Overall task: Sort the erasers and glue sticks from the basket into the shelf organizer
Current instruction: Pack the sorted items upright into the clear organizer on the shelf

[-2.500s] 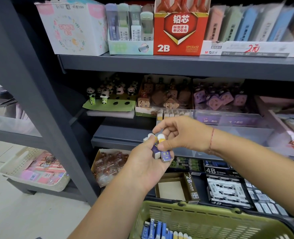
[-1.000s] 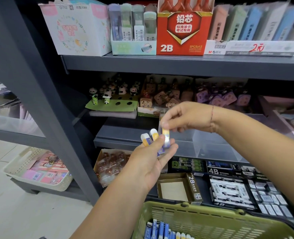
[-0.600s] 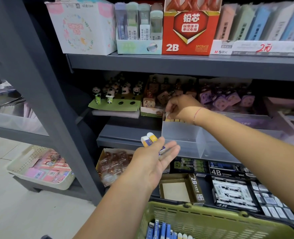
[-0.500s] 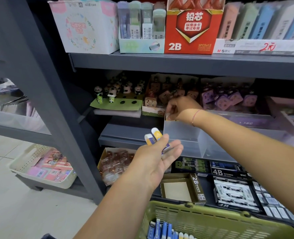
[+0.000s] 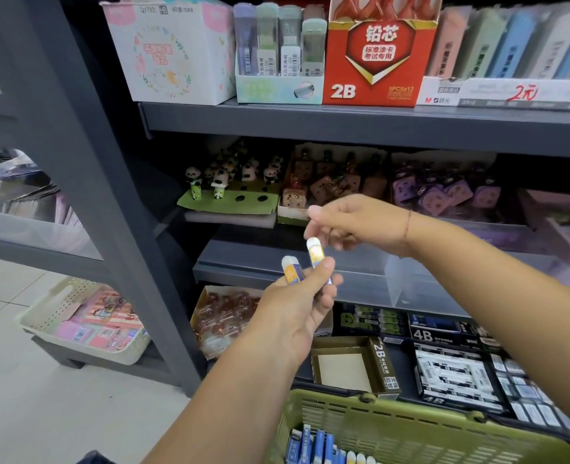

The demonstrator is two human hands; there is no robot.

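While left hand [image 5: 297, 306] grips two erasers [image 5: 292, 267], right hand [image 5: 357, 226] curls just above.

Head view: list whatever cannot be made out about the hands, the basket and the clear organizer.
Head view only.
Two sticks in the left hand: its fingers hide their lower halves and the labels are blurred, so eraser or glue is unclear.
Right hand: blur hides whether it touches the higher stick.
Green basket: the bottom edge cuts off most contents.
Clear organizer: its frosted wall and the right hand hide its inside.
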